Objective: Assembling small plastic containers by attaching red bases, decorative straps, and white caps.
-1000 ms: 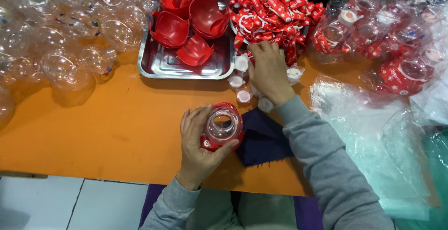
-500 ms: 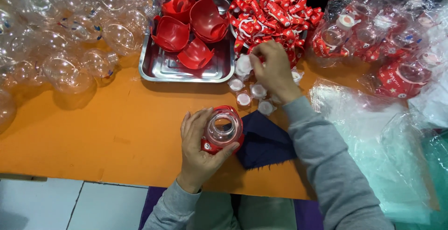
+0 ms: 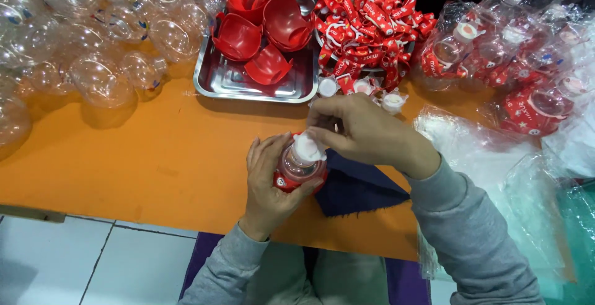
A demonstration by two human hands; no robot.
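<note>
I see my left hand (image 3: 268,181) wrapped around a small round red-and-clear plastic bottle (image 3: 299,170), fingers curled tight on its side, holding it just above the orange tabletop (image 3: 155,156) at the near edge. My right hand (image 3: 362,133) sits on top of it, thumb and fingers pinching a small white plastic cap (image 3: 307,147) against the bottle's mouth. A dark blue cloth (image 3: 356,187) lies just beside the bottle, partly under my right wrist.

Beyond the hands, a rectangular steel tray (image 3: 232,81) holds four red plastic cup-shaped shells (image 3: 238,37). To its right is a heap of red-and-white printed straps (image 3: 369,32), too tangled to count. Three loose white caps (image 3: 392,100) lie between that heap and my right hand. Clear plastic dome halves (image 3: 99,82) crowd the far left, too many to count. Bagged finished bottles (image 3: 533,104) pile up on the right, with empty clear plastic bags (image 3: 496,175) nearer me.
</note>
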